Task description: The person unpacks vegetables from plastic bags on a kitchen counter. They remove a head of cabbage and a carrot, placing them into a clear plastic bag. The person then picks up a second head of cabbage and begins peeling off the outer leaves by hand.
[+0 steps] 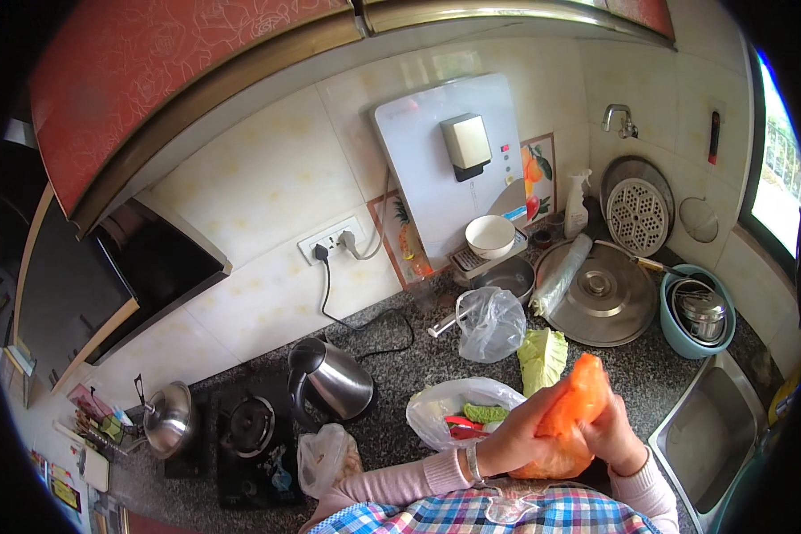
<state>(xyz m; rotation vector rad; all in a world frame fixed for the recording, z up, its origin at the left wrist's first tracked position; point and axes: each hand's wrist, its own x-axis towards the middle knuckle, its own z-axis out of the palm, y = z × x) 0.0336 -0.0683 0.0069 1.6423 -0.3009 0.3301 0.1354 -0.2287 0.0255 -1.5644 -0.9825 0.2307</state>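
Both hands are on an orange plastic bag (561, 447), held upright close to my chest above the counter. My left hand (517, 427) grips its left side and my right hand (613, 434) grips the right. What the bag contains is hidden by the plastic. Just beyond my hands lies a piece of pale green cabbage (543, 357). Left of it sits an open clear plastic bag (427, 410) with a green bumpy vegetable (484, 413) and red items, perhaps peppers. A second clear bag (320, 460) with tan contents rests beside my left forearm.
A steel electric kettle (340, 380) stands by the gas hob (250, 427). A large pot lid (597, 290) carries a rolled plastic bag (564, 274). On the right are a blue basin (671, 330) of metalware and a steel sink (707, 440). A red cabinet (153, 73) overhangs the counter.
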